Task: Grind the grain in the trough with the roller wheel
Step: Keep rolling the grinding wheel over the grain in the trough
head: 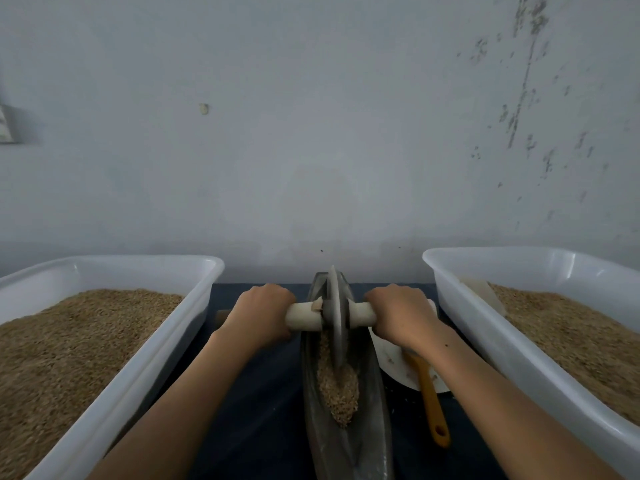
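Note:
A long dark metal trough (375, 403) runs away from me down the middle of the table, with a heap of tan grain (339, 386) in its groove. The grey roller wheel (335, 317) stands upright in the far part of the trough, just beyond the grain heap. A pale wooden axle (303, 317) passes through it. My left hand (259, 313) grips the axle's left end and my right hand (401, 315) grips its right end, both with fingers curled round the wood.
A white plastic tub (114, 393) full of grain stands at the left, another white tub (502, 344) with grain at the right. Beside the trough on the right lies a white plate (394, 365) with a yellow-handled tool (433, 407). A grey wall rises close behind.

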Motion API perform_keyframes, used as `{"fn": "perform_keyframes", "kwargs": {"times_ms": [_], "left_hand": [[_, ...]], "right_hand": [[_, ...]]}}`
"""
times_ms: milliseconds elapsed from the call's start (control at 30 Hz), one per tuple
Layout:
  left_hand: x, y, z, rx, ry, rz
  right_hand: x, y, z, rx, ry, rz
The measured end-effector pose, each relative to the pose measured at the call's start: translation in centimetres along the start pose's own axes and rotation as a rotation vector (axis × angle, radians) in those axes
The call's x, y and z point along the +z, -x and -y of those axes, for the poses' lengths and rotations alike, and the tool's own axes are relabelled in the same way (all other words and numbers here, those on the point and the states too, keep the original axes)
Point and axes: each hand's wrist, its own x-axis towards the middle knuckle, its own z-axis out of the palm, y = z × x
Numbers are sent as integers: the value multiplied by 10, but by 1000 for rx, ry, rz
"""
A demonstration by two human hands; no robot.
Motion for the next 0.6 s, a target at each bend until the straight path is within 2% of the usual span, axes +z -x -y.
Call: {"fn": "perform_keyframes", "kwargs": {"times_ms": [67, 233, 333, 433, 500, 600], "left_hand": [[0, 0, 1, 17, -9, 26], [-4, 4, 1, 52, -13, 178], [-6, 5, 1, 44, 38, 246], [-6, 4, 1, 27, 28, 233], [-4, 3, 1, 12, -5, 168], [1, 2, 1, -25, -18, 54]], "right_hand": [[-1, 0, -1, -14, 1, 34], [-10, 3, -6, -30, -53, 316], [-11, 4, -6, -16, -89, 380], [-10, 2, -6, -23, -74, 333], [-8, 1, -5, -22, -58, 269], [-2, -1, -1, -19, -1, 59]]}}
